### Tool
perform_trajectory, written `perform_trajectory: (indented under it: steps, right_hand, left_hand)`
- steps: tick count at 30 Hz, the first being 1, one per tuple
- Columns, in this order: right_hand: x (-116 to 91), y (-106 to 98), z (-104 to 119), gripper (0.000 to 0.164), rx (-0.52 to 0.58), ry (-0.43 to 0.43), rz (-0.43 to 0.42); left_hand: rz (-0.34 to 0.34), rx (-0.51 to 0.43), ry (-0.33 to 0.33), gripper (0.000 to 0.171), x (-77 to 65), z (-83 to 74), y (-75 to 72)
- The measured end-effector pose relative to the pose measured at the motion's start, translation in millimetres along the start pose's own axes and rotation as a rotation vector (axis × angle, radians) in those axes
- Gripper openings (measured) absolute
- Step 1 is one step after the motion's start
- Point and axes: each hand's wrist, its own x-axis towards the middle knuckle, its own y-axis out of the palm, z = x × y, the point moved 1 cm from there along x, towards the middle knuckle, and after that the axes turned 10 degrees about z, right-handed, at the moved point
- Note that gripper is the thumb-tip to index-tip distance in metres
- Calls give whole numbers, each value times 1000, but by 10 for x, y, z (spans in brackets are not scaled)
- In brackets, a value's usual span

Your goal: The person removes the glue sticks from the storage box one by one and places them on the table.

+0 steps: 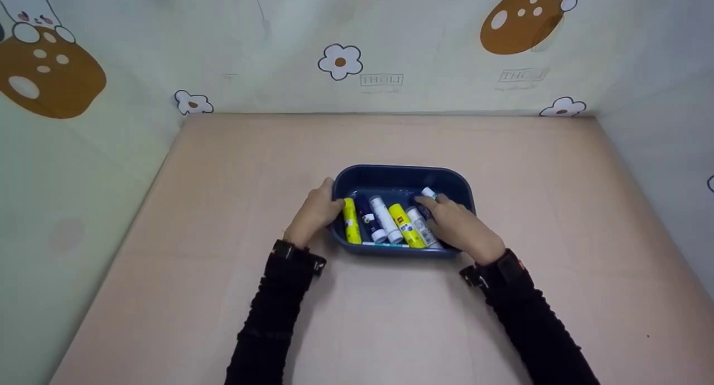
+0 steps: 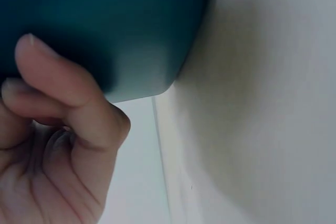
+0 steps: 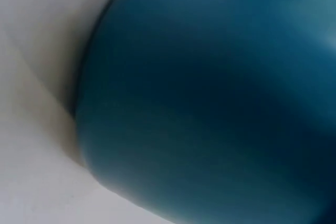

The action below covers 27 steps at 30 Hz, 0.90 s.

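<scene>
A dark blue plastic tub (image 1: 401,173) stands on the table, holding several glue sticks in a row. Yellow glue sticks (image 1: 352,222) lie among white ones (image 1: 385,217) and a dark blue one (image 1: 368,220). My left hand (image 1: 316,209) grips the tub's left side, thumb over the rim; in the left wrist view its curled fingers (image 2: 58,77) lie against the outer wall. Inside the tub's right end, my right hand (image 1: 460,226) pinches a dark blue glue stick with a white end (image 1: 428,192), partly hidden by the fingers. Only the tub's wall (image 3: 199,129) shows in the right wrist view.
A thin white and teal stick (image 1: 385,244) lies along the tub's near inner wall. The pale table (image 1: 234,167) meets a printed cloth backdrop (image 1: 279,56) at the back and on both sides.
</scene>
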Motion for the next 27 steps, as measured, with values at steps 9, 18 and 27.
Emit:
perform_trajectory:
  steps: [9, 18, 27]
  right_hand:
    - [21, 36, 12, 52, -26, -12, 16]
    - [13, 6, 5, 53, 4, -35, -19]
    - [-110, -185, 9, 53, 88, -74, -28]
  left_hand:
    - [15, -14, 3, 45, -2, -7, -15]
    - [18, -18, 14, 48, -1, -5, -14]
    - [25, -28, 26, 43, -6, 8, -24]
